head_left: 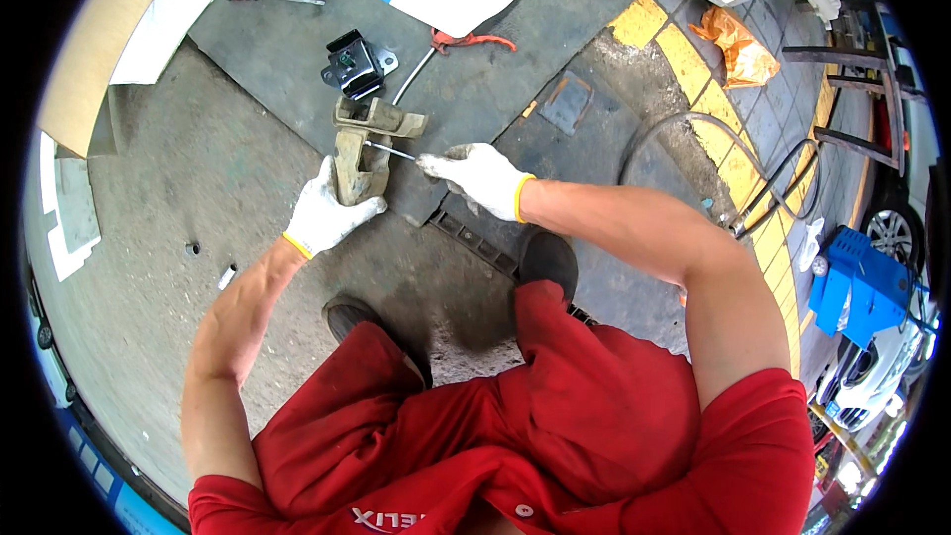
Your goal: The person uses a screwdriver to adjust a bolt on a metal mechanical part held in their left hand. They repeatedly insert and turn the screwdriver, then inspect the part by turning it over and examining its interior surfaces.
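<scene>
I recorded the left hand (329,213) gripping the lower end of a tan bracket (350,166); whether this piece rested on the floor (248,178), I could not tell. The right hand (479,176) grasped a slender metal tool (391,150), its tip at the bracket's upper part. I judged this work under way and unfinished, with no completed step confirmed. A second tan piece (381,118) and a black assembly (354,63) lay beyond, unhandled.
</scene>
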`<state>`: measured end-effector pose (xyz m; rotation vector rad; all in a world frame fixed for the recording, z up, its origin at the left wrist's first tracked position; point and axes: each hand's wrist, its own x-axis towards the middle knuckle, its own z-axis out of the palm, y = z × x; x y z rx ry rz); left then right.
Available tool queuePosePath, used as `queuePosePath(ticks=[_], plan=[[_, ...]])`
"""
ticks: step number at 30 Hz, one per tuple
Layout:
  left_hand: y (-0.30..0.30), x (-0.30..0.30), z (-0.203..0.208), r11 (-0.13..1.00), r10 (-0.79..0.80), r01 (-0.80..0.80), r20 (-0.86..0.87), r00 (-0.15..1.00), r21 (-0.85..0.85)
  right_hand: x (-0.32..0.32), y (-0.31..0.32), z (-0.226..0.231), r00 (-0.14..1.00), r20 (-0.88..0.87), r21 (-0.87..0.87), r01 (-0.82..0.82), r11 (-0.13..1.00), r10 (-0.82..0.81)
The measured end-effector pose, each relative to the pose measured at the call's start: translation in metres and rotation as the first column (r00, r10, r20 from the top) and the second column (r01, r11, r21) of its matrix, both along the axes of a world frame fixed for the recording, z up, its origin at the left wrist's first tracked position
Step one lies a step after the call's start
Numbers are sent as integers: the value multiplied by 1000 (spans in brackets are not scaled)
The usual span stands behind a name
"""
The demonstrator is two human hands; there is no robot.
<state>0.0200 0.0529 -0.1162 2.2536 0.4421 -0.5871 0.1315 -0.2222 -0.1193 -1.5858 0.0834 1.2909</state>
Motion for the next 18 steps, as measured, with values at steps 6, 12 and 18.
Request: queuePosePath(ticks=[6,12,18], plan=[[0,-1,0,999,17,-17,9,1000,-37,-8,5,8,998,-29,-67,60,996,-62],[-1,-3,2,1000,-1,1,18,1000,-6,-11,3,7,992,123,-140,11,990,6],[-11,2,9,1000,5,-5,25,1000,12,-4,1,4,960,275,-204,3,979,54]])
